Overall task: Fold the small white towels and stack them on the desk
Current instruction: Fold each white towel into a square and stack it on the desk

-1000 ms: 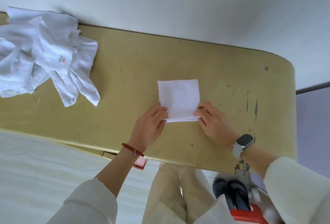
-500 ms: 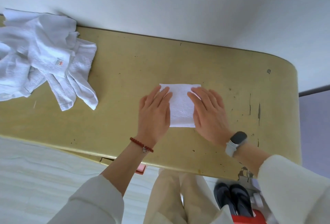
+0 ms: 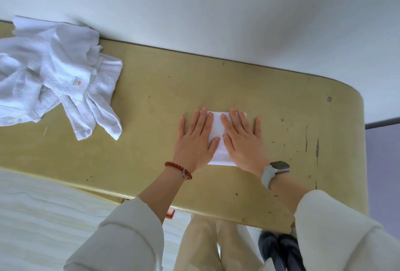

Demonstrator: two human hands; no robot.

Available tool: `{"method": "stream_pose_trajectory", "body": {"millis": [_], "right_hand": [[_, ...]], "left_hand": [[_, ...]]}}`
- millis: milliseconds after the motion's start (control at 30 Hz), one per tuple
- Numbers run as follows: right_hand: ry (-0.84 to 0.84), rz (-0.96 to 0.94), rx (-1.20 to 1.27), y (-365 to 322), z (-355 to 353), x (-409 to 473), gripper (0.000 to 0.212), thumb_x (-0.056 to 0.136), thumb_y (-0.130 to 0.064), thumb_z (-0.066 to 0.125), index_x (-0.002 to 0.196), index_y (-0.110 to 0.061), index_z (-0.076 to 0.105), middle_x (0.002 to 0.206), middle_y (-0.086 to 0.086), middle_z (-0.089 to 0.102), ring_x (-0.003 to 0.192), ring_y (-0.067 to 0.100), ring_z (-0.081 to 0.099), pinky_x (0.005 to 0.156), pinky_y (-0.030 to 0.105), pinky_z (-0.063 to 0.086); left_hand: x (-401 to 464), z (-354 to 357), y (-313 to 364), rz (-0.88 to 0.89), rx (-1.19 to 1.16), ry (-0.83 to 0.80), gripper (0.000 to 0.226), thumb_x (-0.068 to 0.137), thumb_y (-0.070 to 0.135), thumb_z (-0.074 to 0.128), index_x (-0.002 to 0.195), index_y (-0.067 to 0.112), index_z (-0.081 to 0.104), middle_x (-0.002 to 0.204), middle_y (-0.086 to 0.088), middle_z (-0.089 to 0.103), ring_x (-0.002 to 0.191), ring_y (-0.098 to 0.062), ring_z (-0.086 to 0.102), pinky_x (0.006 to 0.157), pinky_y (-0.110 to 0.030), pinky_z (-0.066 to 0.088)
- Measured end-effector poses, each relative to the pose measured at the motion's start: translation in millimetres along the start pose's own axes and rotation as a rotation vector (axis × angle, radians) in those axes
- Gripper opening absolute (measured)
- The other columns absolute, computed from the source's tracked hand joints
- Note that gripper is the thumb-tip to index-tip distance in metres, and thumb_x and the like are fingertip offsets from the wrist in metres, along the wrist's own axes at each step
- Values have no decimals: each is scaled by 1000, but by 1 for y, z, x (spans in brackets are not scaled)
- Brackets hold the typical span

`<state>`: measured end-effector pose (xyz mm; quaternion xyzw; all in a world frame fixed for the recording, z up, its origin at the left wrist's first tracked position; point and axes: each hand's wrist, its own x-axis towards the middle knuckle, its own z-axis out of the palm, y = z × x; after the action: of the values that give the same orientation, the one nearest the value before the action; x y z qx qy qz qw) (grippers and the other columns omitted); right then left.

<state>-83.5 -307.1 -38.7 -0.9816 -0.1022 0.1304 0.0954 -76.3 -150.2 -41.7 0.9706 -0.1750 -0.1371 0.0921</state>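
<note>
While a heap of unfolded white towels (image 3: pixel 54 76) sprawls at the far left of the yellow desk (image 3: pixel 281 102), a person's left hand (image 3: pixel 195 138) and right hand (image 3: pixel 242 141) press flat, fingers straight, on a folded towel (image 3: pixel 216 132) near the desk's middle. Bare, scuffed desktop lies between heap and hands; the desk's rounded right end stays open.

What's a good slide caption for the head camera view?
Both hands, left and right, press flat on a folded white towel on the yellow desk; unfolded towels wait alongside.
</note>
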Motion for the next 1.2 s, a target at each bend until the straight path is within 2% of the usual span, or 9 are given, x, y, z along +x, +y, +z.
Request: {"method": "stream_pose_trajectory", "body": {"millis": [133,267,433,600,733,833,900,967,1200], "right_hand": [[114,130,154,17,-24,10,46,94,-29,37,137,-12,39,140,6,42,133,25,33,110,44,18],[-18,254,142,20,-42,29,32,87,-27,50,118,-17,52,123,3,44,116,24,37,94,35,28],[-30,51,248,15,-55,22,9,88,-12,48,90,-18,41,92,0,50,88,20,44,92,36,34],[153,-58,404,2,-74,7,9,88,-1,49,97,-2,51,83,3,53,74,23,45,67,27,31],[102,-100,525,-36,-88,12,25,94,-16,45,119,-12,50,96,-2,57,85,18,50,71,28,37],[38,-178,536,-88,-97,17,20,94,-20,47,106,-7,56,81,3,62,79,26,57,66,33,39],[43,-283,569,-140,-101,13,19,94,-21,48,99,-5,54,72,6,59,73,29,58,61,37,40],[85,-382,588,-203,-105,1,20,94,-22,48,98,-3,52,71,9,57,72,35,58,59,36,39],[245,-665,585,-466,-97,-99,44,93,-43,34,102,-5,54,60,15,61,61,41,59,54,35,34]], "left_hand": [[14,-22,-8,-149,-266,108,49,97,34,34,143,15,29,148,2,31,138,-15,22,110,-31,12],[34,-36,-13,-199,-243,40,51,90,31,51,137,19,36,132,0,43,125,-20,31,101,-32,24],[31,-44,-14,-237,-256,0,26,85,27,56,110,21,56,120,2,43,116,-17,33,96,-27,22],[-2,-53,-4,-416,-685,230,11,85,10,56,93,17,53,112,8,53,111,-16,42,86,-21,26],[-47,-80,-9,-574,-1001,478,17,87,6,55,97,17,49,86,13,54,86,-13,54,67,-4,38],[-96,-103,-37,-708,-1070,656,23,87,9,57,109,17,57,87,9,57,85,-6,55,71,-4,41],[-137,-118,-61,-815,-1060,749,6,88,11,57,90,14,61,72,11,54,72,-9,50,62,-8,38],[-185,-133,-84,-913,-1011,889,15,89,12,55,74,14,53,60,10,45,60,-9,42,52,-10,34],[-410,-170,-178,-1122,-746,1231,14,97,25,38,96,13,44,59,9,42,56,-10,42,49,-25,29]]}}
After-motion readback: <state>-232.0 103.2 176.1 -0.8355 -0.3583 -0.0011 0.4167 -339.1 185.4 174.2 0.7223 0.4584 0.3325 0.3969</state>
